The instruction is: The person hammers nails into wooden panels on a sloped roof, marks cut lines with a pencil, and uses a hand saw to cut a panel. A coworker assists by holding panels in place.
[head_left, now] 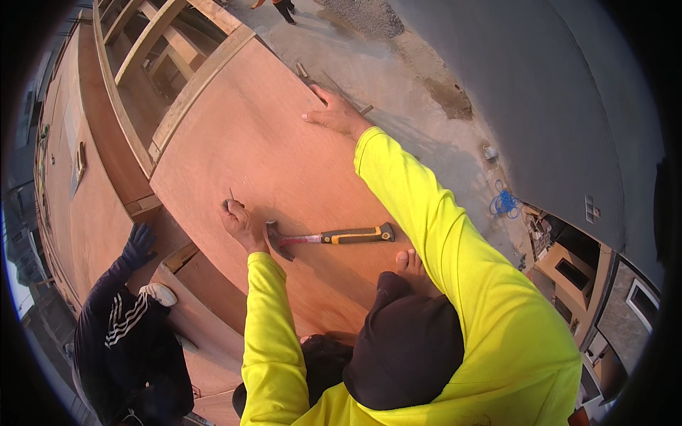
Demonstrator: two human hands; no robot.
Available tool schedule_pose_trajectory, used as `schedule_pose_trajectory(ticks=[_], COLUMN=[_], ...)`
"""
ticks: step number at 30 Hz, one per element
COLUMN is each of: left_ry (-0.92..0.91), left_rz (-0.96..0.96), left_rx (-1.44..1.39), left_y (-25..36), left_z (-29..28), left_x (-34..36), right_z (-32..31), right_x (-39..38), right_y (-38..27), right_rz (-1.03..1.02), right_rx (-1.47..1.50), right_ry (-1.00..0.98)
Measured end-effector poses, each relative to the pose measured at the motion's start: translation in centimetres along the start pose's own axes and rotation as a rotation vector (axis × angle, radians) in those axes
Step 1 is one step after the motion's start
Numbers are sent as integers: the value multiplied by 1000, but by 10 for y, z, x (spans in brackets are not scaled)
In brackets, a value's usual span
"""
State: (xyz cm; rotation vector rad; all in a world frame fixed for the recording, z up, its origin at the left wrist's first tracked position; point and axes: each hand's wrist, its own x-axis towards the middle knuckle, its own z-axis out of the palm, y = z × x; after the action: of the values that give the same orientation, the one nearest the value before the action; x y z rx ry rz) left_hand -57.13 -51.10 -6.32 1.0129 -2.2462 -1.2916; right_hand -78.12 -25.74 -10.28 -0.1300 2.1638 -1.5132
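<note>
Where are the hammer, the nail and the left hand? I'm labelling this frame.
hammer (346,235), head view, on its handle.
nail (231,194), head view, on its shaft.
left hand (239,221), head view, on its back.

Outdoor building site, formwork going up.
Plywood sheets (284,142) are lying over timber framing (153,42), a hammer (334,236) is resting there, bare concrete ground (398,78) is stretching alongside.

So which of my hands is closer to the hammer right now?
Left. Your left hand, pinching a nail, is right beside the head of the hammer; your right hand rests far up the plywood sheet.
</note>
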Motion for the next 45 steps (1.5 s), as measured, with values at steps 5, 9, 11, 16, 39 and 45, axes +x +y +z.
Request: schedule_pose_trajectory(ticks=[5,9,11,16,39,45], left_ry=[-57,-7,-11,-60,7,-11], left_rz=[-20,-84,-111,-210,25,34], left_rx=[-41,77,-3,-14,-283,-267], left_y=[50,50,45,39,5,8], left_z=[59,82,76,68,23,31], left_x=[25,28,35,41,48,51], right_z=[8,12,12,9,8,-14], right_x=[-30,-31,-32,-33,-29,-84], right_y=[13,19,18,12,5,15], right_rz=[-37,-56,-88,-174,28,148], right_rx=[100,95,99,150,-5,316], right_ry=[26,93,113,153,9,-112])
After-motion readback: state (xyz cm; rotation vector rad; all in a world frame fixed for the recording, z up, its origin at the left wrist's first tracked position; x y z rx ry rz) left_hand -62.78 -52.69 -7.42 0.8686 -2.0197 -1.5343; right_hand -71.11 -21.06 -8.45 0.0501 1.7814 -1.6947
